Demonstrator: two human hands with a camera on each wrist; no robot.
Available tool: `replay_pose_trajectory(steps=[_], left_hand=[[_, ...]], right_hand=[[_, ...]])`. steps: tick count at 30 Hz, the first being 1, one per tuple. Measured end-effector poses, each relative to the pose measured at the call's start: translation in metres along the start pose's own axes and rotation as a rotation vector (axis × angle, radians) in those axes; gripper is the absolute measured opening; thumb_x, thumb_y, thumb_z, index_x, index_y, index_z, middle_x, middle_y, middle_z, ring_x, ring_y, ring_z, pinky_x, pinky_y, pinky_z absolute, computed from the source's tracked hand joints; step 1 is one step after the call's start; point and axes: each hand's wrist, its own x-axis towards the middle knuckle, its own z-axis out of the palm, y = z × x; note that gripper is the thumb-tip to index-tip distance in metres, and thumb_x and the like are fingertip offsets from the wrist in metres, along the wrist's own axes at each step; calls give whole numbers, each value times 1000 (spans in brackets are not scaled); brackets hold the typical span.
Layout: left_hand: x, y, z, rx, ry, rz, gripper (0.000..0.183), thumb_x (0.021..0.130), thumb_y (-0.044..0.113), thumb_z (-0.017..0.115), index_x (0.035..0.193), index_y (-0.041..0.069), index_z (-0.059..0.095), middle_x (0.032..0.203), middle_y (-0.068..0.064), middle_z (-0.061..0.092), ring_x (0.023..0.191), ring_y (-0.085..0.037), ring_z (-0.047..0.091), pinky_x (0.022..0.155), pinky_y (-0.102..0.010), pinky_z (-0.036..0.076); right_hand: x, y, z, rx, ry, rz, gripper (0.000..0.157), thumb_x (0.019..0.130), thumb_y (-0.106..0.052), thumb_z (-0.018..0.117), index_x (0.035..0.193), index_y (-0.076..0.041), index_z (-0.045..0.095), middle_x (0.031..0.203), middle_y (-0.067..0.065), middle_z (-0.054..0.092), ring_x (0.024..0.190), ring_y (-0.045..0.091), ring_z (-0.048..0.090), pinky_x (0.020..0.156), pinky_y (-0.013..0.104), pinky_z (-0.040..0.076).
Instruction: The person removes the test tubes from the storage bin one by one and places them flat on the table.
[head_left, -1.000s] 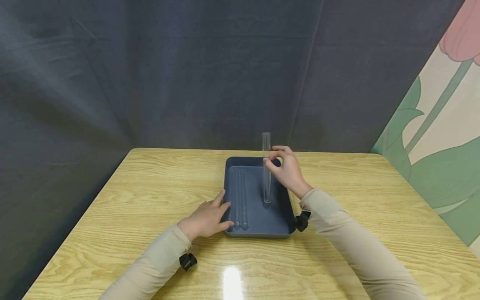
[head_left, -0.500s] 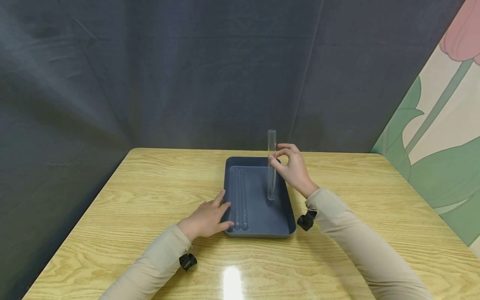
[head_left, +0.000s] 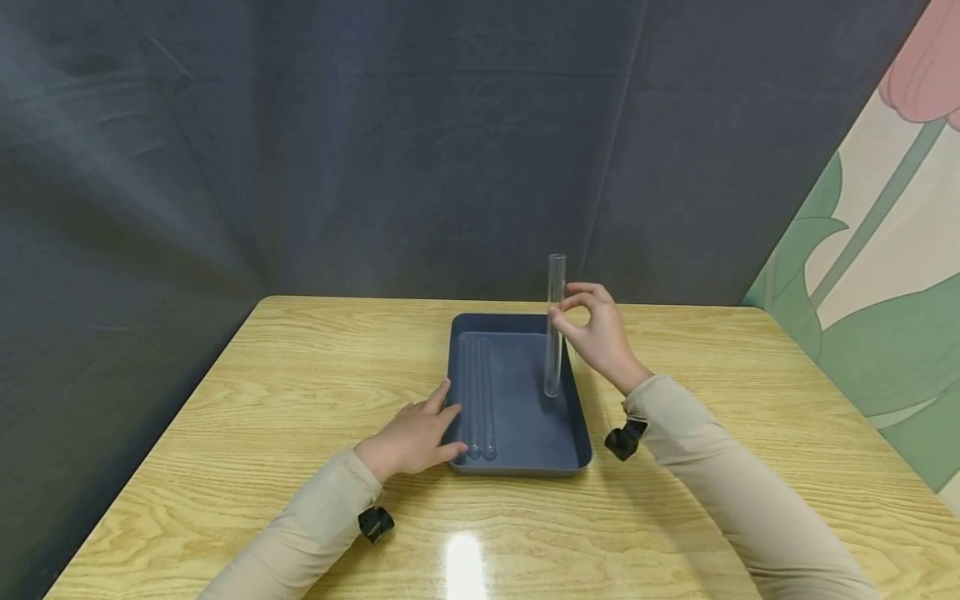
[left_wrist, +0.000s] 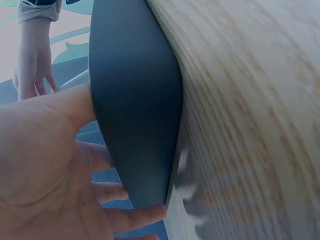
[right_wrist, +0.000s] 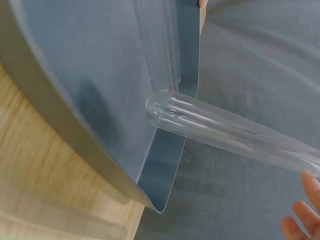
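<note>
The right hand pinches a clear glass tube between thumb and forefinger, at about the middle of its length. The tube hangs nearly upright, open end up and rounded end down, over the right part of a dark grey-blue tray; in the right wrist view its tip is apart from the tray floor, where a soft shadow falls. The left hand rests on the tray's left edge, its fingers spread and its thumb at the rim. Inside, along that same side, more clear tubes lie side by side, rounded ends toward the person (their exact count is hard to make out through the glass). The tray sits on a wood-grain surface. Behind stands a dark curtain; at the right is a flower-painted wall.
</note>
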Motion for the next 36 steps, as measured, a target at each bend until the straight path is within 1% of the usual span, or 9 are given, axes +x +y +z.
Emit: replay_pose_trajectory(steps=[11, 23, 36], left_hand=[[0, -1, 1, -5, -4, -1, 64, 93, 42, 52, 142, 3, 38, 157, -20, 7, 133, -41, 37, 111, -55, 28], [0, 0, 0, -10, -3, 3, 63, 93, 40, 53, 142, 2, 38, 157, -21, 7, 134, -41, 37, 111, -55, 28], [-1, 1, -2, -9, -10, 2, 63, 94, 40, 52, 142, 2, 38, 156, -21, 7, 134, -42, 36, 111, -55, 27]], right_hand=[[-1, 1, -8, -5, 11, -5, 23, 90, -15, 61, 91, 8, 64, 127, 23, 50, 121, 39, 44, 104, 52, 34], [-3, 7, -18, -18, 63, -39, 21, 88, -12, 62, 88, 9, 64, 123, 25, 52, 117, 40, 46, 102, 54, 35], [-6, 14, -29, -12, 52, -19, 22, 89, -13, 61, 89, 9, 63, 125, 26, 51, 118, 42, 45, 102, 57, 33]])
